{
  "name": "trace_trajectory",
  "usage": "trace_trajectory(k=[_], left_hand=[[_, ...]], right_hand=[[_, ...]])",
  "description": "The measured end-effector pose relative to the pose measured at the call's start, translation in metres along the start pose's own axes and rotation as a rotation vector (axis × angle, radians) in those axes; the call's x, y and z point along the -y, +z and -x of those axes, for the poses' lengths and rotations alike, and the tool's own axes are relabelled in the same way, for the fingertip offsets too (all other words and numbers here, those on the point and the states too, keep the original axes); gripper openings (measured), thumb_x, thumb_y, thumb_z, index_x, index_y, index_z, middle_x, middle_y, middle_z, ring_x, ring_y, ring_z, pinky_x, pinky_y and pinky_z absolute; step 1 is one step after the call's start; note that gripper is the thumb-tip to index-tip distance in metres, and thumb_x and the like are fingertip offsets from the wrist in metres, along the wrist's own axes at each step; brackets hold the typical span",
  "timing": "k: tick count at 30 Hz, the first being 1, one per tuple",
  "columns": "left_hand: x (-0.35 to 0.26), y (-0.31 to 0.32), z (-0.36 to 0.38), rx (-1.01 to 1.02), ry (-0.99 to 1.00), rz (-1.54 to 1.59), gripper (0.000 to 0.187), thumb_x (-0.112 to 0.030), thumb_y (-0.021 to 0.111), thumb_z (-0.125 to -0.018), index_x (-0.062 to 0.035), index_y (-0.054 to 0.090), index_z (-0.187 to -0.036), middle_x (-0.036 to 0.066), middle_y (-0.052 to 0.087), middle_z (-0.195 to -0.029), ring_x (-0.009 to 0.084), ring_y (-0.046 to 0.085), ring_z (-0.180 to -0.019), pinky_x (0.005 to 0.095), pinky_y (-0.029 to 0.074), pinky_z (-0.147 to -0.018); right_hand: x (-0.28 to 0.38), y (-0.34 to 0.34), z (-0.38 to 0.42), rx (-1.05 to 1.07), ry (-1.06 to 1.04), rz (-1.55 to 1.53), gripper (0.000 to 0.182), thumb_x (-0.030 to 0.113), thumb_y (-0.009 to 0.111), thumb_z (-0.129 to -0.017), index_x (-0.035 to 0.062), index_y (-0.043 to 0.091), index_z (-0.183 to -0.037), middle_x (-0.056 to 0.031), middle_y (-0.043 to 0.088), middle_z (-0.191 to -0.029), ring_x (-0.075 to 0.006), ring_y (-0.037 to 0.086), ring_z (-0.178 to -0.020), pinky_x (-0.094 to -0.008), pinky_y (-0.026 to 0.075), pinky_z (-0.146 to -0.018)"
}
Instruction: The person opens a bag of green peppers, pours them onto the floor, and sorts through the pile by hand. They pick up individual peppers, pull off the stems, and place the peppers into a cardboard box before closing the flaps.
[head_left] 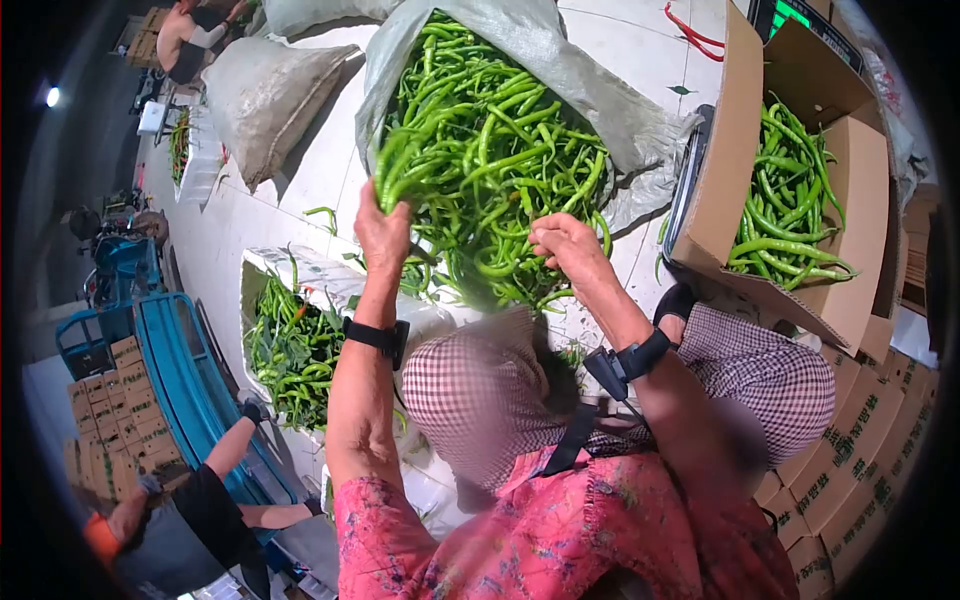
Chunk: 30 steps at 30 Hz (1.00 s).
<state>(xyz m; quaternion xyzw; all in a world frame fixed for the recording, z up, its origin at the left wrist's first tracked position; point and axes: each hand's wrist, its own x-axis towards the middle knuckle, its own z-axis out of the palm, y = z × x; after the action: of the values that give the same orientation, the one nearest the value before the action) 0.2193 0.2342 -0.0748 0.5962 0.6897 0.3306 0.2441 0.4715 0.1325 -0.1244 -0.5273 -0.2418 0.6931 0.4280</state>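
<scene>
Here's the left hand [383,238], wrapped round a blurred bunch of green peppers [402,165]! Right hand [578,255], half-curled, over the pile [505,150] in the open sack [640,112]; part-filled cardboard box [724,160] off to the right, pepper-laden foam crate [325,283] at left.

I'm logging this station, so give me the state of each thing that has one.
Left hand: closed on peppers
Right hand: half-curled, grip unclear
Grey sack: open, peppers showing
Tan sack: bulging
Carton: open, holding peppers
Foam box: open, holding peppers
Display: lit green
</scene>
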Motion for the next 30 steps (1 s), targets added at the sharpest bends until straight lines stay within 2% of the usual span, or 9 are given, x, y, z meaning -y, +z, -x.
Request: trace_trajectory(k=[5, 11, 14, 16, 18, 20, 21, 24, 30], left_hand=[[-0.011, 0.004, 0.007, 0.001, -0.004, 0.251, 0.049, -0.002, 0.065, -0.078, 0.0013, 0.051, -0.125, 0.010, 0.066, -0.098, 0.0163, 0.062, -0.079, 0.0295, 0.052, -0.069], [-0.064, -0.005, 0.034, 0.217, 0.006, 0.281, 0.055, -0.003, 0.068, -0.081, -0.0014, 0.048, -0.131, 0.004, 0.063, -0.098, 0.0093, 0.057, -0.075, 0.0215, 0.047, -0.063], [-0.082, -0.011, 0.042, 0.331, -0.090, 0.376, 0.061, -0.004, 0.071, -0.078, 0.0009, 0.045, -0.133, 0.011, 0.062, -0.112, 0.0171, 0.061, -0.094, 0.0279, 0.052, -0.080], [-0.070, -0.007, 0.044, 0.366, -0.010, 0.329, 0.062, -0.004, 0.071, -0.077, -0.0004, 0.046, -0.133, 0.010, 0.060, -0.115, 0.0166, 0.060, -0.101, 0.0280, 0.048, -0.088], [-0.064, -0.003, 0.048, 0.404, -0.031, 0.362, 0.063, -0.005, 0.072, -0.076, -0.0012, 0.046, -0.133, 0.009, 0.061, -0.114, 0.0161, 0.059, -0.101, 0.0282, 0.048, -0.089], [-0.064, -0.006, 0.048, 0.352, -0.064, 0.404, 0.063, -0.005, 0.071, -0.076, -0.0024, 0.046, -0.134, 0.007, 0.062, -0.109, 0.0137, 0.060, -0.094, 0.0263, 0.050, -0.082], [-0.064, -0.011, 0.046, 0.324, -0.135, 0.472, 0.061, -0.005, 0.071, -0.077, -0.0025, 0.046, -0.133, 0.006, 0.062, -0.107, 0.0123, 0.060, -0.090, 0.0250, 0.050, -0.077], [-0.051, -0.021, 0.040, 0.263, -0.228, 0.755, 0.050, -0.008, 0.068, -0.081, -0.0021, 0.049, -0.127, 0.004, 0.062, -0.096, 0.0088, 0.056, -0.070, 0.0216, 0.046, -0.061], [-0.056, -0.019, 0.046, 0.314, -0.254, 0.682, 0.052, -0.011, 0.069, -0.081, -0.0022, 0.048, -0.128, 0.002, 0.059, -0.091, 0.0074, 0.053, -0.066, 0.0203, 0.044, -0.056]], right_hand=[[0.023, 0.010, -0.025, -0.083, -0.102, 0.057, 0.026, 0.017, 0.059, -0.085, -0.0003, 0.061, -0.104, -0.0104, 0.068, -0.091, -0.0171, 0.062, -0.076, -0.0309, 0.049, -0.069], [0.065, 0.037, -0.096, -0.255, -0.312, 0.527, 0.039, 0.030, 0.062, -0.084, -0.0018, 0.060, -0.107, -0.0191, 0.067, -0.105, -0.0288, 0.066, -0.096, -0.0371, 0.050, -0.085], [0.073, 0.044, -0.127, -0.408, -0.090, 0.849, 0.051, 0.038, 0.062, -0.083, -0.0039, 0.059, -0.112, -0.0209, 0.065, -0.110, -0.0318, 0.064, -0.104, -0.0398, 0.050, -0.088], [0.069, 0.040, -0.151, -0.192, -0.027, 0.963, 0.060, 0.041, 0.063, -0.081, -0.0057, 0.057, -0.117, -0.0233, 0.065, -0.111, -0.0371, 0.062, -0.106, -0.0410, 0.050, -0.088], [0.032, 0.032, -0.211, 0.047, -0.117, 0.737, 0.039, 0.027, 0.063, -0.080, -0.0028, 0.066, -0.104, -0.0243, 0.067, -0.100, -0.0360, 0.066, -0.092, -0.0410, 0.052, -0.078], [0.068, 0.042, -0.172, -0.144, 0.158, 0.410, 0.018, 0.012, 0.062, -0.079, -0.0004, 0.068, -0.090, -0.0158, 0.067, -0.085, -0.0252, 0.063, -0.073, -0.0351, 0.051, -0.065], [0.085, 0.016, -0.150, 0.116, -0.003, 0.079, 0.012, 0.004, 0.062, -0.078, 0.0014, 0.066, -0.089, -0.0077, 0.062, -0.076, -0.0167, 0.054, -0.062, -0.0311, 0.045, -0.054], [0.108, -0.002, -0.109, 0.273, -0.120, -0.313, 0.028, 0.010, 0.069, -0.080, 0.0006, 0.064, -0.105, -0.0019, 0.063, -0.087, -0.0103, 0.056, -0.072, -0.0248, 0.043, -0.064], [0.094, -0.018, -0.069, 0.383, -0.118, -0.291, 0.031, 0.011, 0.065, -0.085, -0.0019, 0.059, -0.112, -0.0042, 0.064, -0.098, -0.0110, 0.060, -0.082, -0.0259, 0.048, -0.079]])
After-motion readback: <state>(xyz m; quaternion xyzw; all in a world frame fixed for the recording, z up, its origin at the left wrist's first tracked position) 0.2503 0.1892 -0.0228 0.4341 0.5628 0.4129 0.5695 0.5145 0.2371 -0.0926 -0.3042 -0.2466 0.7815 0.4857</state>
